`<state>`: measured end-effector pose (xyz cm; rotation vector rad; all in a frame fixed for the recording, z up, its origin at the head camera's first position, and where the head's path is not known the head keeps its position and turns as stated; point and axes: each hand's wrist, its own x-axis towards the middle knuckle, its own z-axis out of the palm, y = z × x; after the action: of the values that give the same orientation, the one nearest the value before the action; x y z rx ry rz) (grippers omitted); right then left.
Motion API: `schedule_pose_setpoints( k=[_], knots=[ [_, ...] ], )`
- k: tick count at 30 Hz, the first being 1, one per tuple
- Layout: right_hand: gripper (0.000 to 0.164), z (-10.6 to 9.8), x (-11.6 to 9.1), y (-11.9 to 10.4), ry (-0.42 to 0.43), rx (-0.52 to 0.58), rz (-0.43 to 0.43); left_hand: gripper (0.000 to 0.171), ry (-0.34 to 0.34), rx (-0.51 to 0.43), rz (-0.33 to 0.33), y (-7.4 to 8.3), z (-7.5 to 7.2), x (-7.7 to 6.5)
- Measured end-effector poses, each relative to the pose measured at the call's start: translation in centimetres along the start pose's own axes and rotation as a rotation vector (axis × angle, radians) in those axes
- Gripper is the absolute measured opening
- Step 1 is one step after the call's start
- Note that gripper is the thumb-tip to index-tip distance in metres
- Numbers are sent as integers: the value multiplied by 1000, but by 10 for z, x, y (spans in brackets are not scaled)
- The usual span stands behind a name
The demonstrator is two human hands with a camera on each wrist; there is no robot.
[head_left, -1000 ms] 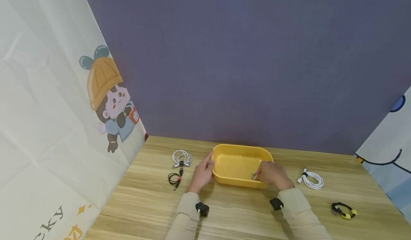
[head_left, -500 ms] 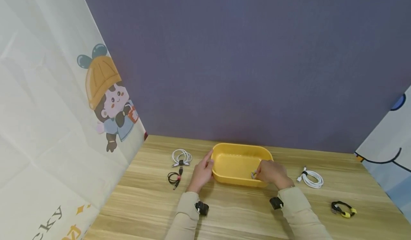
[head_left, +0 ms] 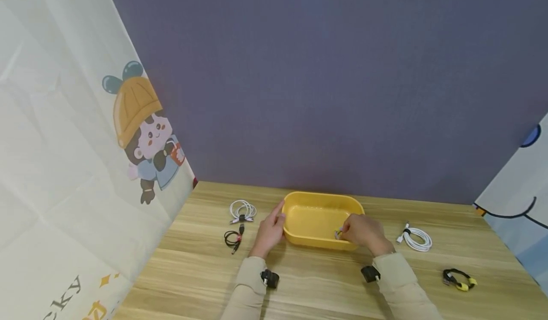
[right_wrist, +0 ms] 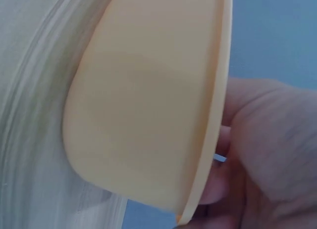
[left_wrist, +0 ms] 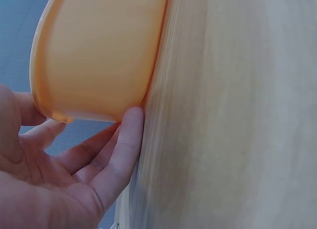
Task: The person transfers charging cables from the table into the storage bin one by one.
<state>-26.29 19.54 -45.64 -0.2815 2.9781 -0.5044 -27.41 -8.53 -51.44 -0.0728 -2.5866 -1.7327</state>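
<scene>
A yellow plastic bin (head_left: 314,220) stands on the wooden table. My left hand (head_left: 267,234) rests against its left end, with the index finger along the rim; in the left wrist view its fingers (left_wrist: 116,160) lie fairly straight on the outer wall. My right hand (head_left: 364,232) reaches over the right front rim into the bin, fingers curled. They pinch a small pale, cable-like piece (head_left: 338,235) low inside, mostly hidden by the hand. In the right wrist view a whitish bit (right_wrist: 220,158) of it shows between the fingers, behind the bin's wall (right_wrist: 143,100).
Left of the bin lie a coiled white cable (head_left: 243,211) and a short black cable (head_left: 234,238) with a red tie. To the right are another white cable coil (head_left: 417,239) and a black cable loop (head_left: 460,280) with yellow ends. A dark partition (head_left: 325,96) rises behind.
Both hands keep their places at the bin. The right wrist has shifted very slightly to the right, and the head view has moved a little.
</scene>
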Motion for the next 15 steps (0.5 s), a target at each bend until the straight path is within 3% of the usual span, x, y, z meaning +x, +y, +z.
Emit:
schedule_pose_setpoints(
  k=[5, 15],
  knots=[
    [12, 2, -4, 3, 52, 83, -16, 46, -6, -8, -7, 0, 0, 0],
    [12, 12, -11, 17, 252, 197, -66, 47, -24, -28, -9, 2, -2, 0]
  ],
)
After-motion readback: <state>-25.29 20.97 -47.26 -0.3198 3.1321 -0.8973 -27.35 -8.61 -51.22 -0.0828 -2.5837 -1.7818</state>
